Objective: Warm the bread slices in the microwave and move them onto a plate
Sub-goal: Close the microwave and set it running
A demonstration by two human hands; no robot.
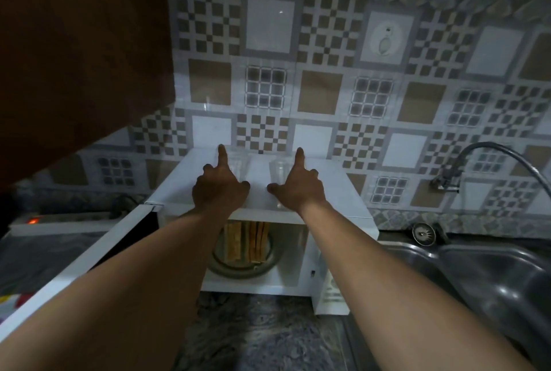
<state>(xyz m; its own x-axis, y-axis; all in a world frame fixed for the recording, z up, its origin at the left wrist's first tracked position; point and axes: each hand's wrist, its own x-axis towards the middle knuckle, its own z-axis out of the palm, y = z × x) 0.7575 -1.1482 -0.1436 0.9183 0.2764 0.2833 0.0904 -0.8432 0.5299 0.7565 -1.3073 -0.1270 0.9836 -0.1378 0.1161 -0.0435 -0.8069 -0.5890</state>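
Left hand (219, 188) and right hand (299, 188) are hovering above the white microwave (337, 191), index fingers and thumbs extended, other fingers curled, gripping nothing. The door (89, 254) is standing open; bread slices (247, 241) are lying on the glass turntable (238, 270) inside. Sink (477, 275) at right.

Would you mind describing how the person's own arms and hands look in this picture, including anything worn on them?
Both forearms are bare from the bottom of the picture to the wrists, with no sleeve showing. The left hand and the right hand wear no gloves, and no watch, bracelet or ring is visible in the dim light. Fine detail such as the nails is too blurred to describe.
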